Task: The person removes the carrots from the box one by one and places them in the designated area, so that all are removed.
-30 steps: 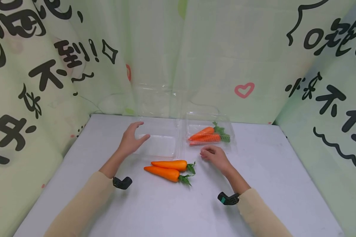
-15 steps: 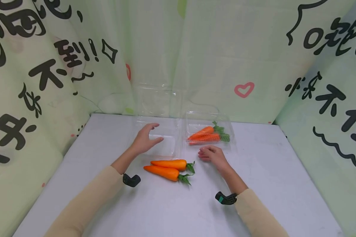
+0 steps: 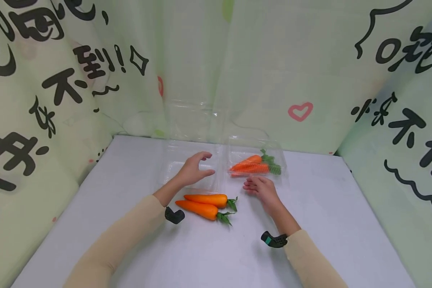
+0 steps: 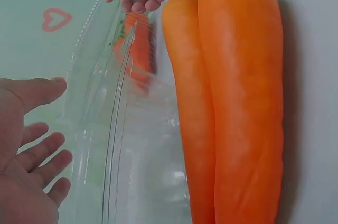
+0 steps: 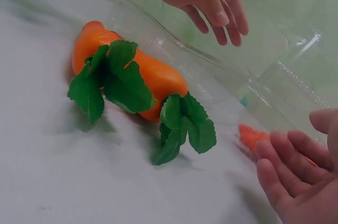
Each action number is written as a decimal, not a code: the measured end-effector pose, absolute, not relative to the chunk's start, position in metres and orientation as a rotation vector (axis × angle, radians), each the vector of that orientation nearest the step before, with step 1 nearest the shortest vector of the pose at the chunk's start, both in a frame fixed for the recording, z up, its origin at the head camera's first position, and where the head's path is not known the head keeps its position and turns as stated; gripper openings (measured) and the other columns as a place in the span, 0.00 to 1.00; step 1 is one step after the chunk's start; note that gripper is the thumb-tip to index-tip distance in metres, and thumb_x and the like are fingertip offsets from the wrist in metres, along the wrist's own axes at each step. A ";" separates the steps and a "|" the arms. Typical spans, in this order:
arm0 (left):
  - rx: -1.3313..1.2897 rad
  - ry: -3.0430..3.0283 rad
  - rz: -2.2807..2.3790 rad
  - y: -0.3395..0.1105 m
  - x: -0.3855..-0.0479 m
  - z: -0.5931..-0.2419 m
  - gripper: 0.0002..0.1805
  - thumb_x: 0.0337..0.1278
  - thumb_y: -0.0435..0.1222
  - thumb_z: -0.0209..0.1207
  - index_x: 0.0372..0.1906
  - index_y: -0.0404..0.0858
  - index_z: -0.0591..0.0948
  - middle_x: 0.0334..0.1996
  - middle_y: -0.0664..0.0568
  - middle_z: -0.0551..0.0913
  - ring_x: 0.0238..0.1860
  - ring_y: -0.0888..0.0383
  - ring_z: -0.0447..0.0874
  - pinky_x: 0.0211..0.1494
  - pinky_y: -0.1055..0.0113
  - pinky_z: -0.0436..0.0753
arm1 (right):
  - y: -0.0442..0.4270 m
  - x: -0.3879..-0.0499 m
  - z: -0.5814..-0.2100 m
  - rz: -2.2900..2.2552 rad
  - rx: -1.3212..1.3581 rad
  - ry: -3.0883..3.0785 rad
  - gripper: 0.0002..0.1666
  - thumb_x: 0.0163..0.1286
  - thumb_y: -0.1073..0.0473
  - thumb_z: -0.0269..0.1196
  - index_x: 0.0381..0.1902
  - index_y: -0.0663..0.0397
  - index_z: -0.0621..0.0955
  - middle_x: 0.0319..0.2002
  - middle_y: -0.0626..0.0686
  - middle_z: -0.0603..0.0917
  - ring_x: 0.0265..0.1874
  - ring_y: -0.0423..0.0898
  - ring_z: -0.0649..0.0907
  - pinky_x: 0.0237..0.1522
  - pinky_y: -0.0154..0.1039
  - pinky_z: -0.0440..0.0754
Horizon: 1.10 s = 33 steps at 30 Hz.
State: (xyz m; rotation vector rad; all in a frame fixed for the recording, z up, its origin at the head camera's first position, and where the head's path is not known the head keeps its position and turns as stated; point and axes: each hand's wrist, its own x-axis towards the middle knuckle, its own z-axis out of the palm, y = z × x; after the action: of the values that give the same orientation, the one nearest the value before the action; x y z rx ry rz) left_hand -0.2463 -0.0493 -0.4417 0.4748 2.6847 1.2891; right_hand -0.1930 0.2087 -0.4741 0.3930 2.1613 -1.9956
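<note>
My left hand point(image 3: 194, 170) hovers over a clear plastic box point(image 3: 171, 176) with its lid point(image 3: 191, 122) raised at the back; its fingers are spread and hold nothing. In front of this box two orange carrots point(image 3: 199, 209) with green tops lie side by side on the table. To the right, a second clear box point(image 3: 281, 154) has carrots point(image 3: 252, 164) inside. My right hand point(image 3: 263, 190) is just in front of that box, fingers loosely bent and without a thing in them. In the right wrist view both carrots' leaves point(image 5: 124, 76) face the camera.
The white table point(image 3: 320, 216) ends at a pale green curtain point(image 3: 259, 72) with black writing behind and on both sides. The raised lid stands close to the back curtain. Each wrist carries a black camera point(image 3: 174, 216).
My left hand has moved right across the open box, toward the second box. My right hand has stayed nearly in place, its fingers loosening a little. The head view has tilted slightly.
</note>
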 end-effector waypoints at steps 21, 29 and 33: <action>0.579 2.577 1.273 -0.016 -0.259 -0.444 0.27 0.54 0.35 0.67 0.60 0.40 0.74 0.57 0.47 0.78 0.55 0.51 0.78 0.60 0.59 0.81 | 0.216 -0.198 -0.481 -2.185 0.520 1.967 0.22 0.76 0.52 0.51 0.51 0.69 0.74 0.30 0.47 0.83 0.31 0.40 0.86 0.42 0.32 0.85; 0.581 2.566 1.240 -0.012 -0.264 -0.445 0.28 0.53 0.35 0.68 0.61 0.41 0.74 0.57 0.48 0.78 0.53 0.52 0.78 0.58 0.60 0.82 | 0.217 -0.203 -0.486 -2.251 0.567 1.884 0.18 0.76 0.52 0.50 0.46 0.65 0.74 0.30 0.48 0.83 0.32 0.41 0.86 0.42 0.32 0.86; 0.599 2.575 1.216 -0.009 -0.265 -0.446 0.30 0.53 0.35 0.68 0.62 0.39 0.72 0.59 0.46 0.77 0.54 0.50 0.77 0.57 0.59 0.83 | 0.217 -0.204 -0.487 -2.298 0.584 1.841 0.19 0.77 0.51 0.47 0.46 0.64 0.74 0.31 0.49 0.82 0.33 0.42 0.86 0.44 0.34 0.85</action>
State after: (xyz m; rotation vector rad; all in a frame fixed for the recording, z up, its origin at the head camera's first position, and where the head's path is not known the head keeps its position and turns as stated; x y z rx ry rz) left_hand -0.2648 -0.0090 -0.4456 0.5994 2.5747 1.2156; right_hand -0.2043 0.2174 -0.4874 0.5838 1.8412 -2.2979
